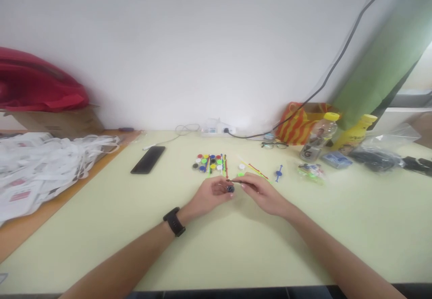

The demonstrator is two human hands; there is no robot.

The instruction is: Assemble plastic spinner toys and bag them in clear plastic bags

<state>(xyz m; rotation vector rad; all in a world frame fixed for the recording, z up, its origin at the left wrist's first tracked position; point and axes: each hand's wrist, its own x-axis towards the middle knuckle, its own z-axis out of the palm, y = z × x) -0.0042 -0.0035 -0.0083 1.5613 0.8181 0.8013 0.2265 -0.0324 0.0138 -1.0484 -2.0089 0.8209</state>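
Observation:
My left hand (209, 195) pinches a small dark round piece (230, 189) with a hole in it, between thumb and fingers. In my right hand (263, 193) is a thin dark stick (236, 181), its tip just above the round piece. Beyond the hands, several coloured discs (205, 160) lie in rows with coloured sticks (224, 164) among and beside them. A white disc (242, 167) and a green disc (240, 174) sit near my right fingers, by a yellow and a red stick (256, 169). Further right lies a blue disc with a blue stick through it (278, 173).
A black phone (147, 160) lies to the left, near white bags (30, 168). At the right stand a clear bottle (319, 139) and a yellow bottle (354, 134), with small plastic packets (311, 172) in front. Glasses (274, 145) and a power strip (218, 130) are by the wall.

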